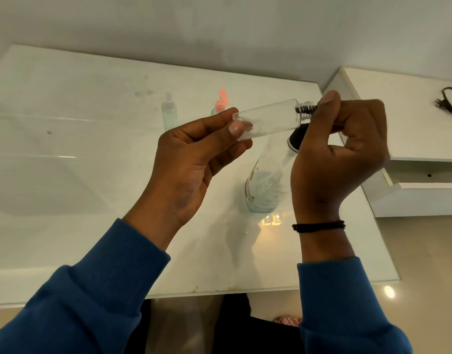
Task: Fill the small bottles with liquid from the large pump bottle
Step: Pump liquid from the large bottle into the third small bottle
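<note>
I hold a small clear bottle [267, 118] sideways above the counter. My left hand [194, 154] grips its base end between thumb and fingers. My right hand [337, 149] curls around its black and silver cap [306, 109] at the neck. Below the hands, the large clear pump bottle [267, 185] with a black pump head [296, 139] stands on the white countertop [117, 226], with a little liquid at its bottom. Two more small bottles stand farther back: one with a clear spray top [169, 113], and one with an open pink flip cap [221, 102], partly hidden behind my left hand.
A sink basin [40, 159] is sunk into the counter at the left. A white shelf unit [409, 139] stands at the right with a black cable [447, 100] on top. The wall runs along the back. The counter's front edge lies near my sleeves.
</note>
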`<state>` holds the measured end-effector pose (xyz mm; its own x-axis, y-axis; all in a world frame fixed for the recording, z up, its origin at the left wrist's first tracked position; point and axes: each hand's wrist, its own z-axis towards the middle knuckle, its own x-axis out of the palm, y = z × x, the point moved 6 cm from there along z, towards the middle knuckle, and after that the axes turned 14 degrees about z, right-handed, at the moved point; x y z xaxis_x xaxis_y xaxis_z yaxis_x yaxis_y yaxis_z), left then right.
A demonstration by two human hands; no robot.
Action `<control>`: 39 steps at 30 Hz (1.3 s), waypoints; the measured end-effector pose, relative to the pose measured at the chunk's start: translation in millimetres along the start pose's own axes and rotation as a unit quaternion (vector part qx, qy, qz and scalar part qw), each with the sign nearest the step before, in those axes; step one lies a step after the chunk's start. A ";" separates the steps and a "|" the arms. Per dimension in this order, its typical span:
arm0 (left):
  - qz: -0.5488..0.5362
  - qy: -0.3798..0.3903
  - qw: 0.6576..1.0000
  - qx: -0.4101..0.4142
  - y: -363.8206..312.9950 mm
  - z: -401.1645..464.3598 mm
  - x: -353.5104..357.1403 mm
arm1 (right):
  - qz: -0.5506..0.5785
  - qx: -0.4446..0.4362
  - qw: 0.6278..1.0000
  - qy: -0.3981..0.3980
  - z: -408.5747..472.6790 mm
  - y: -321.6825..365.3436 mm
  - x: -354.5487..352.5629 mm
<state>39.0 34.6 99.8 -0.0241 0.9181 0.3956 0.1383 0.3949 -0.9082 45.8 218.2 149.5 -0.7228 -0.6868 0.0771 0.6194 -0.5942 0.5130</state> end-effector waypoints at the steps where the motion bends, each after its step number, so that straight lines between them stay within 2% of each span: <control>1: 0.000 0.000 1.000 -0.001 0.0 0.0 0.3 | -0.007 -0.003 1.000 0.000 2.7 1.3 0.0; 8: -0.009 -0.005 1.000 -0.005 -0.6 -0.9 -1.7 | 0.025 0.010 1.000 -0.006 -6.6 1.1 0.5; 39: -0.002 -0.002 1.000 -0.008 3.4 -1.7 1.9 | 0.005 -0.015 1.000 -0.025 -1.2 0.2 -2.3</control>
<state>41.1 37.7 97.6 -0.0294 0.9163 0.3994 0.1545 0.3989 -0.9039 48.0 219.2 148.4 -0.7309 -0.6711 0.1242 0.6346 -0.6013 0.4856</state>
